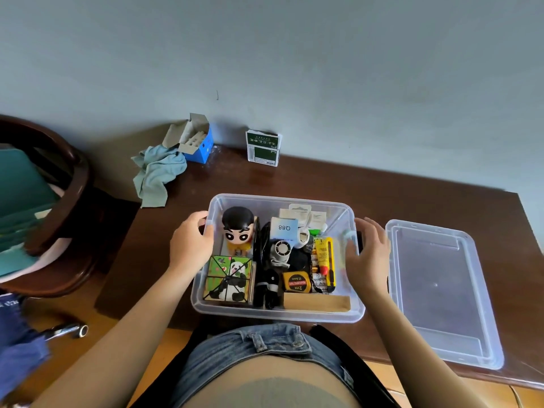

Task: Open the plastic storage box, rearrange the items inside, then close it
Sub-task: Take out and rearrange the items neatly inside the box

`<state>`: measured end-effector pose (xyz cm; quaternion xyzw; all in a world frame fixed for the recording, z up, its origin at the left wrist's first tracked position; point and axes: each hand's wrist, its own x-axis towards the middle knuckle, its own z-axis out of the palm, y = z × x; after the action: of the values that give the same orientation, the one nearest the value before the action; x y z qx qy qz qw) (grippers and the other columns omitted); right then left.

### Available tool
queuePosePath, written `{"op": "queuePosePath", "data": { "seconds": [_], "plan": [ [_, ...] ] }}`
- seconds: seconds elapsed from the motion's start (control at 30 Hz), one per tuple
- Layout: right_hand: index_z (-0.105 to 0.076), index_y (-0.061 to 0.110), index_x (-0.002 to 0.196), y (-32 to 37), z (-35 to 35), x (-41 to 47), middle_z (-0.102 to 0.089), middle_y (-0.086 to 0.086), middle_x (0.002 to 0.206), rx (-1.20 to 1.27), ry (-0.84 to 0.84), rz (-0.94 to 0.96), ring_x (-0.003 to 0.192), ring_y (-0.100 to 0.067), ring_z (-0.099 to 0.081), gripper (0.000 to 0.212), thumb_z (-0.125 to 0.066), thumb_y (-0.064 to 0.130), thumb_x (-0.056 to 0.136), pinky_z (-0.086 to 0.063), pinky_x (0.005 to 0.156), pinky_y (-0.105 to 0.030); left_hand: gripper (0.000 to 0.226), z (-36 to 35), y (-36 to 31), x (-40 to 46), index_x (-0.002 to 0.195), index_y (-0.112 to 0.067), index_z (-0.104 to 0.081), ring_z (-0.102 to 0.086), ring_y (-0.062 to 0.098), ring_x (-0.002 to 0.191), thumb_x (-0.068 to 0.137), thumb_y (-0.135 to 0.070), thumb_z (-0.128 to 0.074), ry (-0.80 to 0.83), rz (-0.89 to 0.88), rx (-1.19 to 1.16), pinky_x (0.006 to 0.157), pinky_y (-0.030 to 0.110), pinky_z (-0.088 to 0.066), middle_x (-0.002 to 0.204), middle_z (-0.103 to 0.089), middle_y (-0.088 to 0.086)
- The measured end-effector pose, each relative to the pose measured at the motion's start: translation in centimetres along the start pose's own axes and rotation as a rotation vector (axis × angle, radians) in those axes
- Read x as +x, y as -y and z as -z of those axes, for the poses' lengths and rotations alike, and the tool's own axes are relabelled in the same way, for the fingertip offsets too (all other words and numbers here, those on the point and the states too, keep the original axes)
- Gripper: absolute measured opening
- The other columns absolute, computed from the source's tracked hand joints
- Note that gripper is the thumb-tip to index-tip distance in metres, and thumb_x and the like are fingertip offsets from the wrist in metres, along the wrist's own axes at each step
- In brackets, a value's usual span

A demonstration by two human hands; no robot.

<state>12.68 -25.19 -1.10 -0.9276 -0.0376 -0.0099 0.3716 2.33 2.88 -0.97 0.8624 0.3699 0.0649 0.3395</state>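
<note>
Clear storage box [357, 315]; clear lid [441, 290]; panda-print puzzle [229, 278], green ground; yellow-black tape measure [296, 282]; pale blue cloth [157, 175]; dark brown table [382, 187].

— Light: condition?
— Soft, even daylight, moderately bright. It seems to come from the upper right; the wall [294, 54] reads a flat grey-blue.

— Shadows?
— Faint. A soft one lies left of the blue carton [200, 142] on the wall, and a darker band under the storage box [279, 315] near its front edge.

— Glare?
— A pale sheen on the dark counter [309, 178] below the green packet [263, 148]; milky highlights on the clear lid [441, 290].

— Sharpness?
— Centre crisp: labels inside the box are legible. Blue fabric [17, 343] at the far left is smeared.

— Distortion?
— Wide-angle. The counter's edges bow and the forearms stretch toward the bottom corners.
</note>
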Motion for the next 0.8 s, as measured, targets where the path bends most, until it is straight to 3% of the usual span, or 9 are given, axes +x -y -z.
{"op": "queuePosePath", "data": {
  "seconds": [0.07,0.13,0.2,0.23,0.37,0.5,0.6,0.7,0.8],
  "plan": [
    [-0.050,0.013,0.131,-0.6,0.0,-0.1,-0.050,-0.002,0.136,0.027,0.076,-0.134,0.126,-0.022,-0.044,0.037,-0.051,0.014,0.094,-0.040,0.104,-0.040,0.034,-0.1,-0.3,-0.1,0.128,-0.009,-0.059,-0.061,0.026,0.109,0.094,-0.012,-0.053,-0.025,0.013,-0.043,0.085,0.031,-0.045,0.121,-0.065,0.009],
    [-0.059,0.011,0.111,-0.8,-0.2,-0.6,-0.064,-0.004,0.109,0.107,0.125,-0.158,0.103,-0.026,-0.058,0.021,-0.046,0.011,0.095,-0.049,0.082,-0.038,0.031,-0.2,-0.8,-0.1,0.123,-0.008,-0.063,-0.063,0.027,0.106,0.094,-0.007,-0.052,-0.036,0.026,-0.068,0.084,0.033,-0.047,0.117,-0.067,0.009],
    [-0.055,0.007,0.086,-1.0,-0.3,-0.9,-0.060,-0.007,0.078,0.120,0.103,-0.130,0.075,-0.030,-0.055,0.016,-0.041,0.005,0.093,-0.042,0.058,-0.034,0.026,-0.4,-1.2,0.0,0.111,-0.006,-0.069,-0.063,0.029,0.101,0.092,-0.004,-0.051,-0.033,0.010,-0.076,0.078,0.035,-0.047,0.109,-0.070,0.010],
    [-0.053,0.005,0.082,-1.2,-0.3,-0.8,-0.057,-0.010,0.073,0.109,0.088,-0.129,0.070,-0.032,-0.051,0.016,-0.041,0.004,0.093,-0.038,0.055,-0.033,0.024,-0.4,-1.4,0.1,0.106,-0.005,-0.070,-0.063,0.029,0.100,0.092,-0.002,-0.050,-0.030,0.001,-0.076,0.076,0.035,-0.046,0.107,-0.070,0.010],
    [-0.051,0.003,0.081,-1.4,0.0,-0.5,-0.055,-0.011,0.071,0.111,0.072,-0.151,0.064,-0.026,-0.044,0.018,-0.040,0.004,0.095,-0.037,0.054,-0.034,0.024,-0.6,-2.5,0.7,0.104,-0.005,-0.071,-0.063,0.029,0.100,0.093,-0.004,-0.049,-0.004,-0.039,-0.069,0.076,0.033,-0.046,0.108,-0.070,0.010],
    [-0.050,0.005,0.079,-1.9,0.6,-0.1,-0.048,-0.005,0.066,0.089,0.049,-0.178,0.059,-0.017,-0.038,0.018,-0.039,0.004,0.095,-0.029,0.051,-0.028,0.021,-1.2,-4.0,1.3,0.080,-0.002,-0.067,-0.062,0.029,0.085,0.090,-0.002,-0.048,0.031,-0.058,-0.072,0.072,0.040,-0.049,0.091,-0.070,0.015],
    [-0.055,0.010,0.086,-2.4,1.2,0.3,-0.052,0.001,0.069,0.110,0.036,-0.208,0.061,-0.014,-0.044,0.019,-0.039,0.005,0.096,-0.032,0.049,-0.022,0.021,-1.8,-4.7,1.4,0.080,-0.001,-0.067,-0.062,0.029,0.085,0.089,-0.001,-0.048,0.057,-0.068,-0.069,0.073,0.042,-0.050,0.090,-0.070,0.015],
    [-0.056,0.013,0.092,-2.5,1.6,0.5,-0.060,-0.004,0.080,0.133,0.015,-0.225,0.071,-0.017,-0.051,0.019,-0.039,0.007,0.098,-0.040,0.055,-0.025,0.020,-2.2,-5.2,1.2,0.081,-0.003,-0.067,-0.062,0.022,0.088,0.090,-0.002,-0.049,0.067,-0.104,-0.067,0.067,0.031,-0.044,0.091,-0.070,0.006],
    [-0.055,0.009,0.088,-2.5,1.8,0.5,-0.055,-0.003,0.072,0.123,0.015,-0.200,0.068,-0.020,-0.047,0.019,-0.039,0.007,0.097,-0.037,0.054,-0.027,0.020,-2.3,-5.1,1.0,0.077,-0.003,-0.064,-0.061,0.021,0.084,0.090,-0.002,-0.049,0.071,-0.127,-0.064,0.067,0.035,-0.043,0.086,-0.069,0.008]
  ]
}}
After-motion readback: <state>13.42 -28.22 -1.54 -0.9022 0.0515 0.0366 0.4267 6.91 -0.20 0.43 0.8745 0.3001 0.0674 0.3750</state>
